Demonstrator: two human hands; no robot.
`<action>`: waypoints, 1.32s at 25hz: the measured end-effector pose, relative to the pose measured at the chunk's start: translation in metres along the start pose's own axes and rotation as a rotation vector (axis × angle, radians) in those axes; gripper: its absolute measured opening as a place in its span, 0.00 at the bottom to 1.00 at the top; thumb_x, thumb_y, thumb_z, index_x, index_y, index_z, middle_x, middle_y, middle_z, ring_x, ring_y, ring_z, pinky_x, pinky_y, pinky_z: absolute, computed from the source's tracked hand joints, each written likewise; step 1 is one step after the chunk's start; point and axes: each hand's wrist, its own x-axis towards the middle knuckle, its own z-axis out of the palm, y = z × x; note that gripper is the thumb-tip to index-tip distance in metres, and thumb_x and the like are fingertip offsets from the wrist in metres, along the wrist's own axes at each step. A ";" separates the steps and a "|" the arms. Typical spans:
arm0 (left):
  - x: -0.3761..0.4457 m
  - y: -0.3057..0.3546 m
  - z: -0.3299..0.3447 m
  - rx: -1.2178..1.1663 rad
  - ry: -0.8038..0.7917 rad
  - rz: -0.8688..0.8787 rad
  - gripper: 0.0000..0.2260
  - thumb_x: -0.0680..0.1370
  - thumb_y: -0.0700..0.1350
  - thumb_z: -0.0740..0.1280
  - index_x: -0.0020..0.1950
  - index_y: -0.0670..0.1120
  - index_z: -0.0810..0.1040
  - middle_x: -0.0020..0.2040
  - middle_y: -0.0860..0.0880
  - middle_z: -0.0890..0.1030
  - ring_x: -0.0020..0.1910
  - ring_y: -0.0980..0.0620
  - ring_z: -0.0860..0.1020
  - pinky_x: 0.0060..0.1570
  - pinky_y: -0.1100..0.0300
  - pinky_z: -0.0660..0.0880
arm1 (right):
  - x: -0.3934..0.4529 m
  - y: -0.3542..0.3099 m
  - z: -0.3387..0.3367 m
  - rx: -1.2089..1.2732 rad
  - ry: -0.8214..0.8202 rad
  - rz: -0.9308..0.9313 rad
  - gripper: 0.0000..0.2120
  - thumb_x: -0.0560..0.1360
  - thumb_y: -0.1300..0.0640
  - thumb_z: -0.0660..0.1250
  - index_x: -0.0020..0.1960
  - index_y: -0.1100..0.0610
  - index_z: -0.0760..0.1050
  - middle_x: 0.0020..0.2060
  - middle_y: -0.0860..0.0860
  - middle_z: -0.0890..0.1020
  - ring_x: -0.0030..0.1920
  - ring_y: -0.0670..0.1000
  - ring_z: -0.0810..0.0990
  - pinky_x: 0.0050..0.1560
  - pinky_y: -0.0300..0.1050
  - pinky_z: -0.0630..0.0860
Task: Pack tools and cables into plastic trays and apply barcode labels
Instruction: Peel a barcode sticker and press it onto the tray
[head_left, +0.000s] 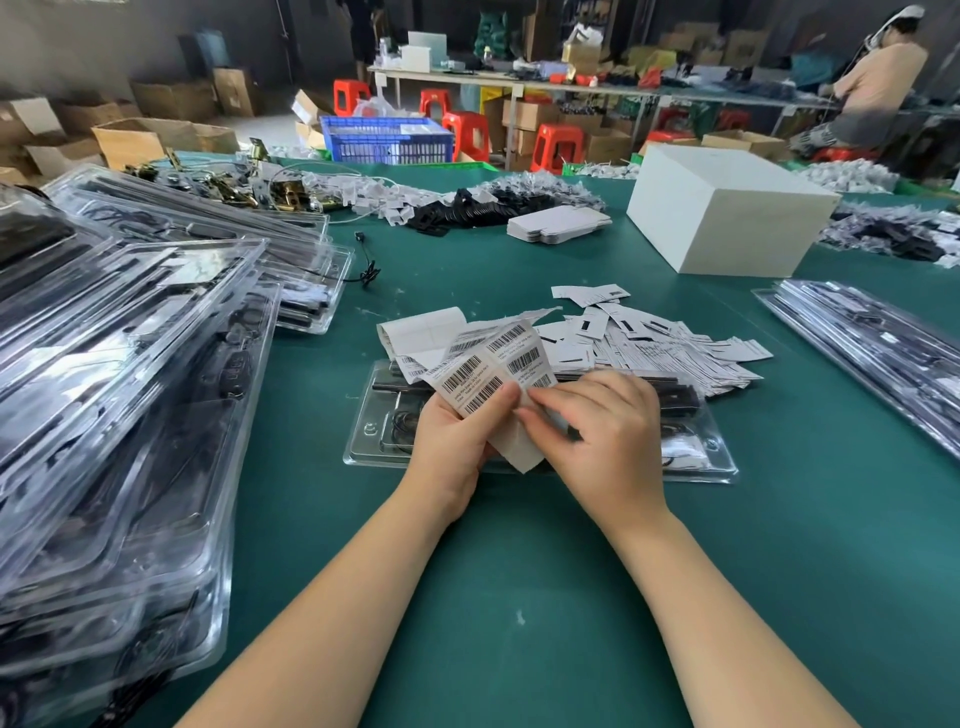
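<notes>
Head view looks down on a broad green-covered work table (519, 597) that fills most of the scene. Along its left edge lies a big slumped stack of clear plastic clamshell packs (119, 415), already filled with dark tools and cables. Toward the far right corner stands a plain white cardboard box (727, 208), and a shorter stack of clear packs (872, 353) runs down the right edge. Near the middle of the table sits one clear plastic tray (717, 457) holding black parts and a coiled cable, with a loose heap of small white printed paper slips (665, 343) just beyond it.

Above that tray, the left hand (457, 441) holds a white strip of barcode labels (488, 369) on its backing paper, thumb curled over the front and fingers behind. The right hand (597, 431) meets it, fingertips (535, 400) pinching at the strip's lower right corner, apparently lifting one sticker's edge.

The strip is thin, light and floppy, and it bends wherever it is unsupported, so it wants holding close to the label being peeled. A sticker probably curls and clings to skin once free; taking it by one corner only should keep the adhesive clean and the barcode unwrinkled. The tray itself looks light, slippery and fairly flexible.
</notes>
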 end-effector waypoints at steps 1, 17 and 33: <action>0.000 0.000 0.000 -0.001 0.002 -0.006 0.20 0.72 0.42 0.69 0.63 0.39 0.76 0.58 0.41 0.81 0.58 0.42 0.79 0.56 0.48 0.77 | 0.000 -0.001 0.000 -0.006 -0.002 -0.009 0.07 0.73 0.51 0.72 0.43 0.54 0.85 0.38 0.46 0.84 0.41 0.53 0.81 0.49 0.53 0.74; -0.002 0.000 0.002 0.011 -0.014 0.007 0.15 0.71 0.42 0.70 0.57 0.43 0.79 0.54 0.44 0.83 0.53 0.48 0.81 0.54 0.52 0.78 | 0.000 -0.006 -0.001 -0.033 -0.078 0.141 0.06 0.74 0.55 0.70 0.41 0.56 0.82 0.36 0.48 0.83 0.40 0.54 0.80 0.45 0.48 0.69; -0.002 0.002 0.003 0.021 0.025 -0.020 0.16 0.73 0.41 0.69 0.61 0.43 0.78 0.56 0.43 0.83 0.54 0.45 0.81 0.51 0.48 0.79 | 0.003 0.004 -0.007 0.080 -0.087 0.093 0.07 0.70 0.52 0.75 0.44 0.55 0.86 0.48 0.52 0.85 0.46 0.55 0.83 0.51 0.57 0.76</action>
